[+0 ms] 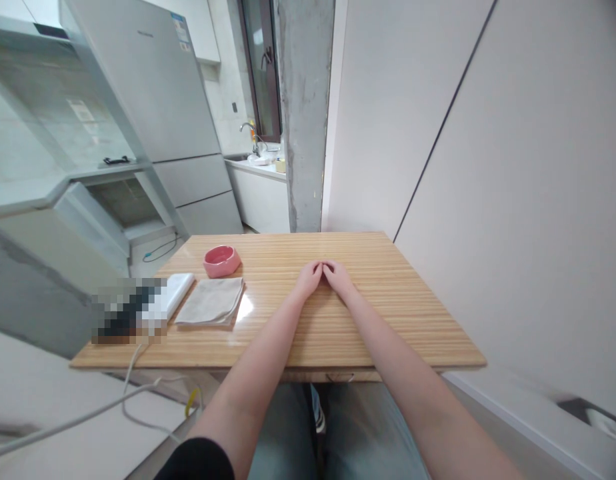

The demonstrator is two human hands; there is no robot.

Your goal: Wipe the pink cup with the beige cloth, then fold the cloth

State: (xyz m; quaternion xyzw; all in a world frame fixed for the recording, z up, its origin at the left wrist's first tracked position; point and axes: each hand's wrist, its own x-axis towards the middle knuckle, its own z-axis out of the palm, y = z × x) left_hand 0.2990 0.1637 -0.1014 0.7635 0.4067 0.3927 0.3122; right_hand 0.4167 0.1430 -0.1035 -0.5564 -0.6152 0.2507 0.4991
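My left hand (309, 275) and my right hand (337, 275) rest on the wooden table (273, 250), past its middle, with their fingertips meeting. The fingers of both are curled and look pressed together, and no object shows in either one. To the left of my left hand lies a folded light grey cloth (211, 301). Behind the cloth stands a pink bowl (222, 261) with nothing visible inside. Both forearms stretch forward over the near table edge.
A white flat object (173, 293) lies at the table's left side, beside a blurred dark patch. White cables (131, 380) hang off the near left edge. Beyond the table stand a fridge (153, 87), a sink counter (261, 193) and a concrete pillar (305, 120). A wall runs along the right.
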